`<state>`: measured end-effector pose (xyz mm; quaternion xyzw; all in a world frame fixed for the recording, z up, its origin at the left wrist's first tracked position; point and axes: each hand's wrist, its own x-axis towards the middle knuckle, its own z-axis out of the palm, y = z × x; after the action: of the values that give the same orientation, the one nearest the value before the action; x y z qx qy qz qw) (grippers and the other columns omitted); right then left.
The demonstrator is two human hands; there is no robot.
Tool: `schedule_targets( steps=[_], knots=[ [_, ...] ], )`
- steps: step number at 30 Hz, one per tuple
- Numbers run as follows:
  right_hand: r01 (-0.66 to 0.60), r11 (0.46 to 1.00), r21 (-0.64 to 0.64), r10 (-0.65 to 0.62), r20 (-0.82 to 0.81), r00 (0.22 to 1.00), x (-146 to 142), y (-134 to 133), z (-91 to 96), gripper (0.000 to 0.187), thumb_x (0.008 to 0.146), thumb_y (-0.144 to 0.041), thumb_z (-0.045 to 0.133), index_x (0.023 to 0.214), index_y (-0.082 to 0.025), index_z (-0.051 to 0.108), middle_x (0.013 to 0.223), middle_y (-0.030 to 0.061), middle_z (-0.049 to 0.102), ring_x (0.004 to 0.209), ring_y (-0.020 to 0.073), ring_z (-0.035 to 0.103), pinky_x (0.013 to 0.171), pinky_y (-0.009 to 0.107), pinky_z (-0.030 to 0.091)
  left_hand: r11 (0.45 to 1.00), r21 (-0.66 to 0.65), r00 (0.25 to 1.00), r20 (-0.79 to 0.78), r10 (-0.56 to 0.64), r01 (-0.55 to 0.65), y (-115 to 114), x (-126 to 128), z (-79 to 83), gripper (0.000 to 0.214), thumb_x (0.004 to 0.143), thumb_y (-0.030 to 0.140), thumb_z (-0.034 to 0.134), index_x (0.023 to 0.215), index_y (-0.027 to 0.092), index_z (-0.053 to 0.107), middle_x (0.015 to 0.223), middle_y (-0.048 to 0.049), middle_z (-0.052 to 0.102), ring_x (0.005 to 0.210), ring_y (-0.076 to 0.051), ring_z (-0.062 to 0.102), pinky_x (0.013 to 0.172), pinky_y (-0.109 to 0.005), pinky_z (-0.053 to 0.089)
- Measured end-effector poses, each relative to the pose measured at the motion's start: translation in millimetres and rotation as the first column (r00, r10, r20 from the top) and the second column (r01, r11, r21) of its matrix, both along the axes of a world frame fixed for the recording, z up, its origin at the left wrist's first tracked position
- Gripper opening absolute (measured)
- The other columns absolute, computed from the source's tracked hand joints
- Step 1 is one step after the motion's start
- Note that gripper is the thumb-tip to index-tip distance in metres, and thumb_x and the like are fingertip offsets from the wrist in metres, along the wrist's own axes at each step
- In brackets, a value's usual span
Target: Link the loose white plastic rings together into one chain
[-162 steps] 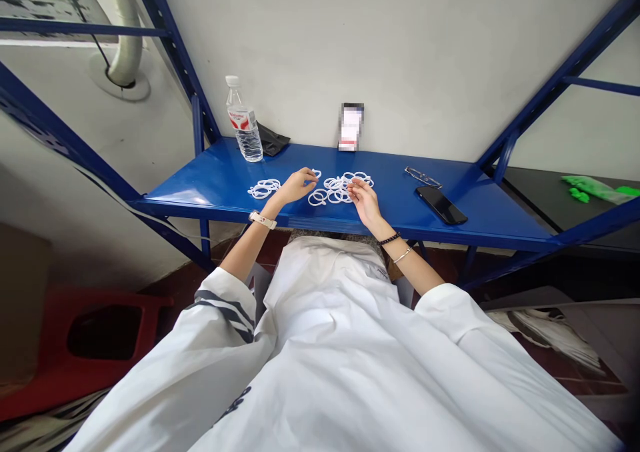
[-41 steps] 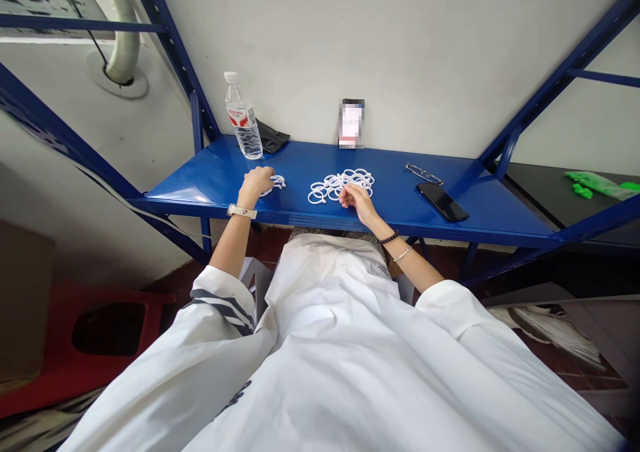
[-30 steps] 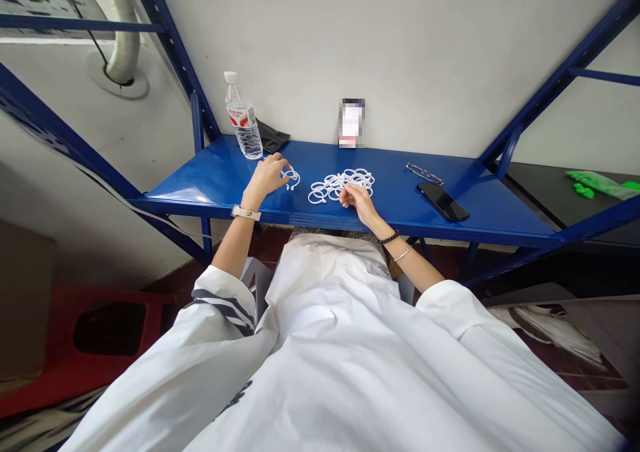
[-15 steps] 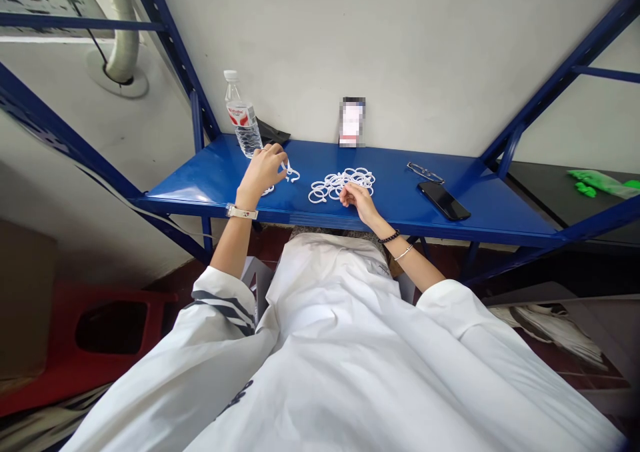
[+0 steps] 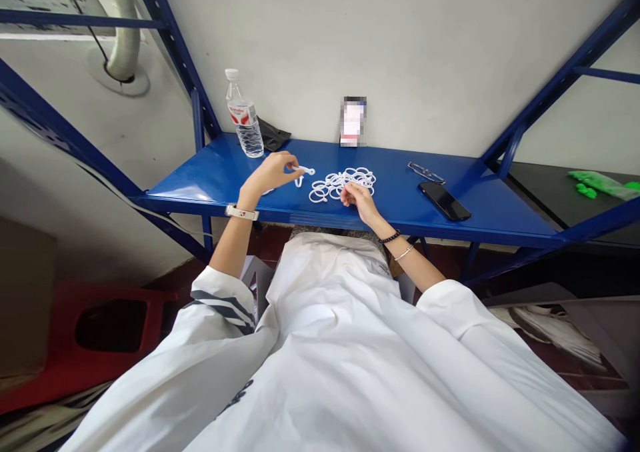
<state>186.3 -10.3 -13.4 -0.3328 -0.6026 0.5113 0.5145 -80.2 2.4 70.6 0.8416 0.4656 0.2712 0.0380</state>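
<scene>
Thumb and fingers of my left hand point(image 5: 274, 175) pinch a white plastic ring point(image 5: 306, 171) above the blue shelf point(image 5: 210, 172), left of the pile. The ring seems to be seen nearly edge-on, with part of it hanging below my fingertips. Several more white rings point(image 5: 334, 183) lie in a loose, overlapping pile at the middle. My right hand point(image 5: 361, 201) rests at the pile's front right edge, fingers curled together; what they hold, if anything, is hidden. Partly behind my left wrist, another white piece point(image 5: 269, 191) lies on the shelf.
A water bottle point(image 5: 245, 122) stands at the back left beside a black pouch point(image 5: 273, 136). One phone point(image 5: 353, 122) leans on the wall; another phone point(image 5: 444, 201) lies at right near glasses point(image 5: 425, 173). Blue metal posts point(image 5: 173, 45) frame both sides.
My left hand has shifted slightly right and towards me, and the ring in its fingers has turned and moved right towards the pile. My right hand has hardly moved.
</scene>
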Motion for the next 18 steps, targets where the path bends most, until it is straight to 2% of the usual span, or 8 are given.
schedule_targets(
  steps=[4,8,14,18],
  knots=[
    [0.012,1.000,0.010,-0.012,-0.010,1.000,-1,0,0.3,0.043,0.079,-0.063,0.071,0.078,-0.021,0.063,0.066,-0.0016,0.062,0.058,0.0100,0.055,0.055,0.023,0.047,0.986,-0.092,0.990,0.027,-0.138,0.140,-2,25,-6.7,0.032,0.088,0.045,0.058,0.084,0.015,0.069,0.088,-0.0080,0.071,0.079,-0.019,0.063,0.074,-0.030,0.048],
    [-0.008,1.000,0.030,0.007,0.028,1.000,-4,1,-1.3,0.050,0.077,-0.070,0.071,0.084,-0.021,0.064,0.067,-0.0016,0.065,0.058,0.0104,0.058,0.056,0.023,0.049,0.976,-0.106,0.981,0.044,-0.187,0.191,-5,45,-15.2,0.035,0.090,0.046,0.056,0.083,0.015,0.069,0.085,-0.0080,0.070,0.075,-0.019,0.062,0.073,-0.029,0.047],
    [0.057,0.996,0.074,-0.062,0.058,0.996,-6,3,-6.8,0.050,0.078,-0.071,0.068,0.080,-0.022,0.060,0.066,-0.0019,0.066,0.057,0.0099,0.058,0.057,0.022,0.049,0.963,-0.120,0.970,0.052,-0.236,0.241,-8,52,-19.3,0.041,0.092,0.051,0.054,0.079,0.015,0.069,0.087,-0.0107,0.070,0.076,-0.019,0.062,0.076,-0.031,0.048],
    [0.047,0.996,0.081,-0.055,0.104,0.993,-6,0,-4.8,0.050,0.080,-0.072,0.065,0.079,-0.023,0.058,0.066,-0.0023,0.065,0.058,0.0105,0.058,0.057,0.023,0.049,0.953,-0.124,0.960,0.082,-0.266,0.275,-8,53,-20.1,0.041,0.090,0.054,0.057,0.076,0.017,0.067,0.083,-0.0091,0.069,0.075,-0.019,0.062,0.075,-0.031,0.048]
  ],
)
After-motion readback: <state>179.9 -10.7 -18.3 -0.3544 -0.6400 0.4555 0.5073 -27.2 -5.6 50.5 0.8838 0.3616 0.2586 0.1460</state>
